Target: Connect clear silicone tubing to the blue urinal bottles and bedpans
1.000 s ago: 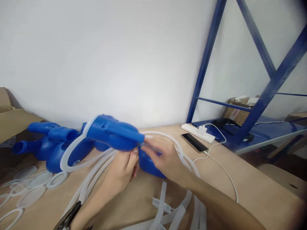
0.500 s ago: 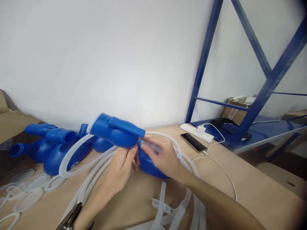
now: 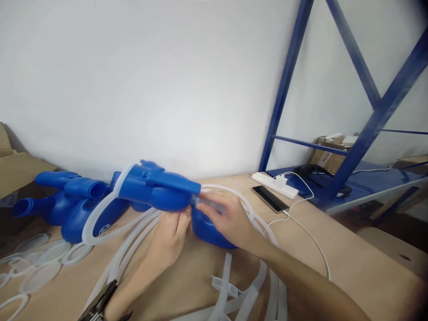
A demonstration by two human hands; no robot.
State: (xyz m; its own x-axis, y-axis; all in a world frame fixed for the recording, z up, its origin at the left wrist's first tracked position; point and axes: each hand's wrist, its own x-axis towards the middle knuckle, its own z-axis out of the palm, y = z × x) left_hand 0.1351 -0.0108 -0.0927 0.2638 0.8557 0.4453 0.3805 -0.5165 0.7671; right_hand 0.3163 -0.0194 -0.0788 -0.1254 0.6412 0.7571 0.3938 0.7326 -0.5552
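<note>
1. The left hand (image 3: 170,236) is curled shut under a big blue plastic part (image 3: 154,189) and holds it up above the surface (image 3: 351,263).
2. The right hand (image 3: 227,218) pinches a thin clear tube (image 3: 209,203) at the narrow end of the blue part. Its fingers are closed on the tube.
3. A white ring (image 3: 96,218) sits on the wide end of the blue part and hangs down.
4. More blue parts (image 3: 67,200) lie on the surface to the left, by the wall.
5. White rings (image 3: 40,267) lie flat near them.
6. A phone (image 3: 270,199) and a white power strip (image 3: 276,184) lie to the right.
</note>
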